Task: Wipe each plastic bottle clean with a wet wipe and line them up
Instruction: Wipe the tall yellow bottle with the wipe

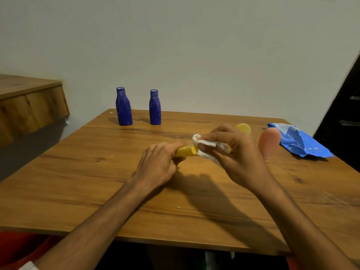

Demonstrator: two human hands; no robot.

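We are holding a yellow bottle (186,151) sideways above the desk (97,172). Our left hand (157,162) is grasping its narrow end, the fingers (175,148) curled round it. Our right hand (235,152) is clutching a white wet wipe (206,146) against the bottle's body, with the right fingers (214,136) bent over the cloth and the thumb pressing it from the near side. A rounded yellow end (243,128) is showing just beyond the right fingers; we cannot tell for certain that it is the same bottle's base. Just to the right of the right fingers a pink bottle (269,143) is blurred, its narrow end pointing toward us. Further right, a crumpled blue pack (300,141) is lying on the desk. Well beyond the left fingers, near the desk's far edge, a blue bottle (124,107) and a second blue bottle (155,108) are standing upright side by side, apart from each other, both marked with pale scribbles.
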